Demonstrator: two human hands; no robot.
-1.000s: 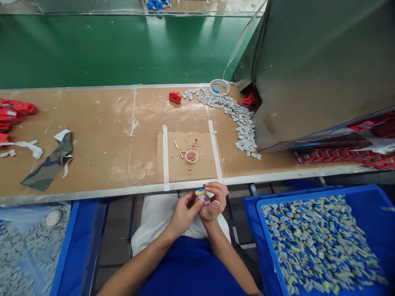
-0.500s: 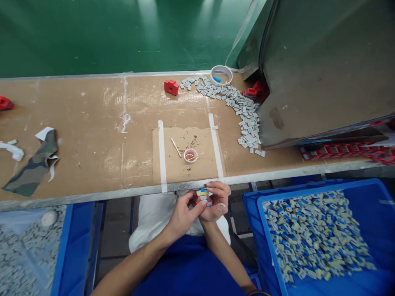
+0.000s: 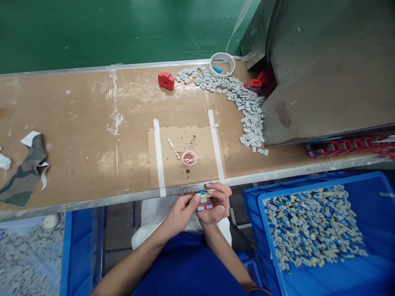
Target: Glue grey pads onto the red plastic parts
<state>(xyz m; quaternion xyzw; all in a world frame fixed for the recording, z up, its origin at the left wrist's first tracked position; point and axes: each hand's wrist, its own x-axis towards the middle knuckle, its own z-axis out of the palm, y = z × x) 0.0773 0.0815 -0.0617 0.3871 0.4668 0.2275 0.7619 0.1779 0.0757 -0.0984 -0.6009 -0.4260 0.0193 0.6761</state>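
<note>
Just below the table's front edge, over my lap, both hands hold a small red block [image 3: 204, 203] with grey, blue and yellow pieces set into it. My left hand [image 3: 180, 212] pinches its left side with thumb and fingertips. Cupped around its right side and back is my right hand [image 3: 217, 202]. On the taped cardboard patch [image 3: 175, 166] right above my hands stand a small pink cup [image 3: 189, 158] with a stick in it and a second stick [image 3: 173, 149] lying beside it.
A blue bin [image 3: 321, 230] of grey-blue-yellow pieces stands at my right, another bin [image 3: 31, 263] of grey pieces at my left. Loose grey pieces [image 3: 247, 111] curve across the table by a grey machine housing [image 3: 324, 70]. A red block [image 3: 166, 80], tape roll [image 3: 221, 63] and camouflage cloth [image 3: 23, 176] lie on the table.
The view has shifted right and tilted down, so the table's left end slid out of sight. My hands have turned the red block slightly; they stay in the same place.
</note>
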